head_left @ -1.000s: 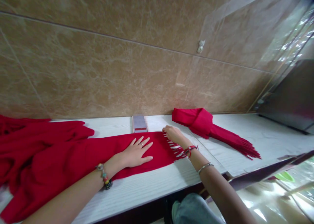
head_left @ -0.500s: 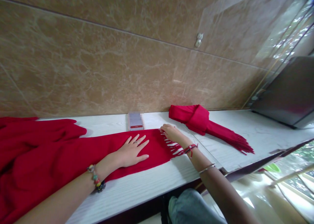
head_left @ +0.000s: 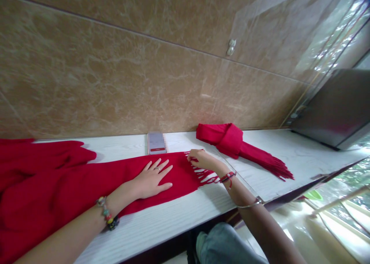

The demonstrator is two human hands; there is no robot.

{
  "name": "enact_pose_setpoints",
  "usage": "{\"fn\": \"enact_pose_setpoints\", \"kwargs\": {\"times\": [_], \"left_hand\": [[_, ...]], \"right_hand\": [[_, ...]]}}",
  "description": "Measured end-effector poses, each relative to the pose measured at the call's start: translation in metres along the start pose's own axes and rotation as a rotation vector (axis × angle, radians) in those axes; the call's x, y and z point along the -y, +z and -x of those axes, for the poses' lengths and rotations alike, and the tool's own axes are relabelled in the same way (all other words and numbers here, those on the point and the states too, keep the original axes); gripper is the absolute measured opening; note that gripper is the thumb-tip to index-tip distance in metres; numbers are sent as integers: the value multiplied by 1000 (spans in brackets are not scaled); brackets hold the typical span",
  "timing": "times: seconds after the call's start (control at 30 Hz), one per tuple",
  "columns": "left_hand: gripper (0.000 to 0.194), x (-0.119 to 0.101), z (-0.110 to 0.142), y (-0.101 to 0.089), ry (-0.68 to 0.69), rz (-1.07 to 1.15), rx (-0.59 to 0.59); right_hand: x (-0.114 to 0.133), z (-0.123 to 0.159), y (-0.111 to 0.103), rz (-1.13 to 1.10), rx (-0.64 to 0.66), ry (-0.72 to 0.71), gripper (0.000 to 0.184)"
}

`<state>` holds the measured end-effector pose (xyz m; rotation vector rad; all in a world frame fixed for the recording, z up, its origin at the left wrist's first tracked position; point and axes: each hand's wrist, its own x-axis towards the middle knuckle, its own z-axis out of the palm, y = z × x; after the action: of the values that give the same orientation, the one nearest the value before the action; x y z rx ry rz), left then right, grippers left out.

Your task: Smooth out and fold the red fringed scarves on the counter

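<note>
A long red scarf (head_left: 115, 173) lies spread along the worktop, flat at its fringed end and bunched up on the left. My left hand (head_left: 150, 181) rests palm down on the flat part with fingers spread. At the fringe's far corner, my right hand (head_left: 200, 158) is bent with fingers curled on the tassels; its palm hides part of the fringe. To the right of that hand, apart from it, lies a second red scarf (head_left: 229, 140), folded and knotted into a bundle with its tassels pointing right.
A phone (head_left: 157, 143) lies behind the flat scarf, close to the brown tiled wall (head_left: 115, 75). The white worktop (head_left: 170, 214) runs along this wall. A dark grey box-like object (head_left: 332, 106) stands at its right end. My knee (head_left: 225, 244) is below the front edge.
The view has shifted, so things sit farther left. My left hand stays flat on the scarf. My right fingers have shifted slightly at the fringe, whose strands lie a little differently.
</note>
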<state>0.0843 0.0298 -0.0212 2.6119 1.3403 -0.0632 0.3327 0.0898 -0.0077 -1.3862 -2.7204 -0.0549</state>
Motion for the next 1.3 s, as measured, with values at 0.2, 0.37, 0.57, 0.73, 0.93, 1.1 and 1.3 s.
{"fn": "enact_pose_setpoints", "kwargs": {"times": [0.2, 0.37, 0.57, 0.73, 0.93, 1.1, 1.3], "left_hand": [[67, 1, -1, 1, 23, -11, -10], [63, -2, 3, -1, 30, -61, -52], [40, -19, 20, -16, 276, -168, -182], [24, -26, 27, -24, 376, -168, -72], [21, -18, 23, -30, 394, -9, -47], [18, -15, 18, -30, 399, 117, -9], [20, -15, 19, -28, 392, 126, -17]], "right_hand": [[-45, 27, -2, 119, -12, 249, 21], [-26, 35, -20, 53, -75, 152, 21], [35, 56, -27, -281, -54, -241, 15], [42, 83, -26, -254, -63, -278, 11], [51, 86, -11, 123, -164, -438, 25], [55, 83, -5, 280, -292, -469, 25], [61, 82, -7, 319, -359, -484, 27]]}}
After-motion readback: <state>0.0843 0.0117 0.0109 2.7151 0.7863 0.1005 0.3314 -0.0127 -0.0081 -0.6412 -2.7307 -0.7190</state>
